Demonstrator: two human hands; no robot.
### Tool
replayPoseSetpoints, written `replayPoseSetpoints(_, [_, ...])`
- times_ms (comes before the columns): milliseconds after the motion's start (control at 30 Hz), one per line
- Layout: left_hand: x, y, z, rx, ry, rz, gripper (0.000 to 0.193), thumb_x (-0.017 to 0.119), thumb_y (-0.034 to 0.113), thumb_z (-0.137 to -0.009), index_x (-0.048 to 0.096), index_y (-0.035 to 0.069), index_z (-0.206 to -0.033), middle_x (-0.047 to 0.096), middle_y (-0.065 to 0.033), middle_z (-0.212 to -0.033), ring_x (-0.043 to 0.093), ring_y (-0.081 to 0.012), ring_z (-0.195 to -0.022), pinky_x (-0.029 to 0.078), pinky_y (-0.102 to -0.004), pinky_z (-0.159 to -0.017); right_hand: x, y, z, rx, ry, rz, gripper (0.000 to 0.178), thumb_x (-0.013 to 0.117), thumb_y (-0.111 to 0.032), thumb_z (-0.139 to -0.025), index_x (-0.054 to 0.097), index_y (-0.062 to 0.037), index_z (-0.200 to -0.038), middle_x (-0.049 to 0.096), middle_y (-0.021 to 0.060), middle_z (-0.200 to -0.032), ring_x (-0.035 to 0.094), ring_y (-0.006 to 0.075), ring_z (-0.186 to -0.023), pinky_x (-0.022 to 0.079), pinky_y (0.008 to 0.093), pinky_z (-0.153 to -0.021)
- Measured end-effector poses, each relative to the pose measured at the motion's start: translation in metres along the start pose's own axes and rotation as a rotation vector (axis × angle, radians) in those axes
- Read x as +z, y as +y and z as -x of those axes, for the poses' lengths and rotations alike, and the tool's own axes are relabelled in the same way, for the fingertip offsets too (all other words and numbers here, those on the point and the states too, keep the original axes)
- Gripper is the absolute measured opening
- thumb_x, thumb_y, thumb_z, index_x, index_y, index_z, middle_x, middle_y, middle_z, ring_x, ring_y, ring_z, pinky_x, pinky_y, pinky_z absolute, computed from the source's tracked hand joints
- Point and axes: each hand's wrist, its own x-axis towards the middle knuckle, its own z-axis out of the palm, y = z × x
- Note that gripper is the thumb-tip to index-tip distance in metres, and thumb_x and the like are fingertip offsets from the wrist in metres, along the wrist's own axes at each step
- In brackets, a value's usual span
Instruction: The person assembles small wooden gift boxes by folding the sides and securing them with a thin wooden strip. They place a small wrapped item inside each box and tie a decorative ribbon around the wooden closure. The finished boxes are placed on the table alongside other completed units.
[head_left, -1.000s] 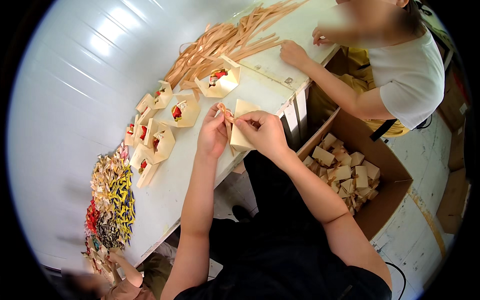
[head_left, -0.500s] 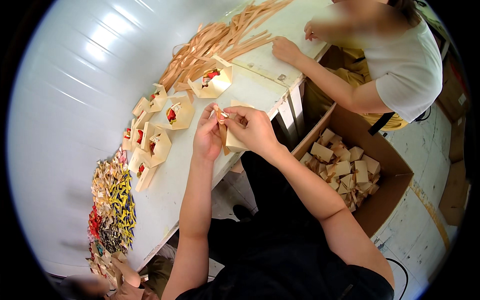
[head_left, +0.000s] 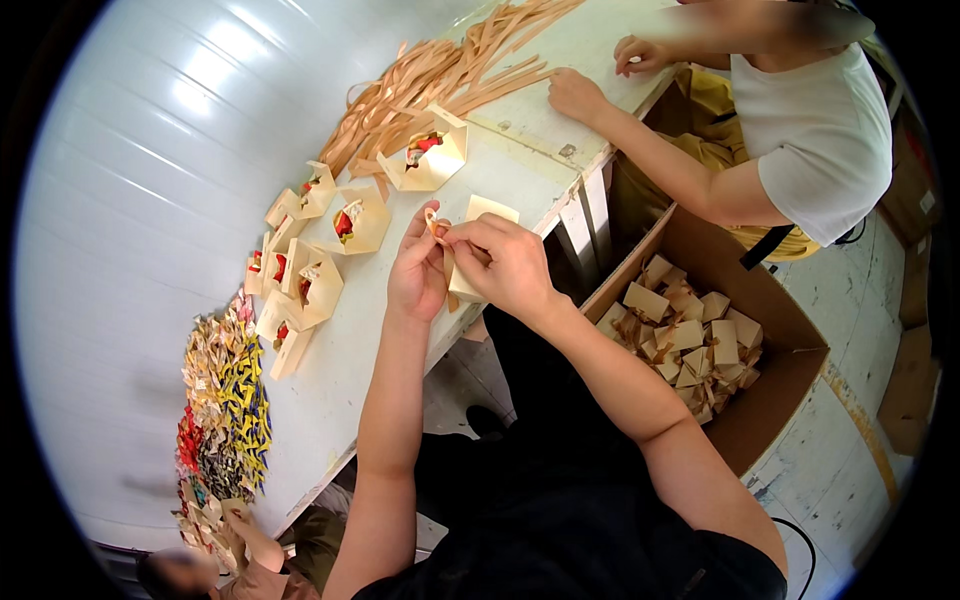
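Both hands meet over the edge of the white table [head_left: 340, 360]: the left hand [head_left: 418, 275] and right hand [head_left: 508, 262] pinch a small cream paper box [head_left: 478, 225] between fingertips, apparently closing its top. Beyond the box, toward the wall, open boxes [head_left: 310, 285] with red fillings wait in a loose row, unsealed. Farther along lie tan paper strips [head_left: 430, 85]. To the right of the box, below table level, a cardboard carton [head_left: 700, 340] holds many finished boxes, so the work looks well under way. A co-worker's hand [head_left: 575, 95] rests by the strips.
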Motion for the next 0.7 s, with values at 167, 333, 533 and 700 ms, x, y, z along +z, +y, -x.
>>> replayPoseSetpoints(167, [0.005,0.0,0.001,0.002,0.005,0.015,0.034,0.06,0.007,-0.11,0.055,0.007,-0.143,0.067,-0.0055,-0.11,0.065,-0.014,-0.105,0.054,-0.0299,-0.099,-0.002,0.002,-0.001,0.018,-0.011,-0.016,0.01,0.079,-0.013,-0.091,0.084,-0.0125,-0.1,0.071,0.0068,-0.079,0.069,0.0271,-0.067,0.055,0.0377,-0.06])
replayPoseSetpoints(333, [0.007,0.0,0.002,-0.001,0.032,-0.011,0.032,0.06,0.008,-0.11,0.056,0.008,-0.142,0.072,-0.006,-0.114,0.069,-0.0149,-0.104,0.057,-0.0313,-0.094,-0.008,0.007,-0.012,0.279,-0.141,-0.128,0.018,0.079,-0.018,-0.092,0.082,-0.0082,-0.106,0.069,0.008,-0.073,0.066,0.0248,-0.061,0.052,0.0357,-0.06])
replayPoseSetpoints(533, [0.001,-0.003,0.002,0.038,-0.04,-0.108,0.029,0.057,0.011,-0.113,0.057,0.009,-0.142,0.072,-0.0039,-0.116,0.069,-0.0145,-0.111,0.057,-0.033,-0.1,-0.015,0.008,-0.018,0.304,-0.247,-0.182,0.017,0.078,-0.017,-0.093,0.079,-0.0074,-0.107,0.067,0.0079,-0.07,0.066,0.024,-0.06,0.051,0.0354,-0.059])
replayPoseSetpoints(700, [0.006,-0.004,0.002,0.021,0.01,-0.014,0.029,0.059,0.01,-0.111,0.057,0.008,-0.141,0.072,-0.0064,-0.117,0.07,-0.0162,-0.108,0.058,-0.0331,-0.098,-0.003,0.007,-0.005,-0.041,-0.007,-0.057,0.009,0.075,-0.011,-0.093,0.078,-0.0094,-0.102,0.07,0.0082,-0.075,0.067,0.0255,-0.061,0.052,0.0355,-0.057])
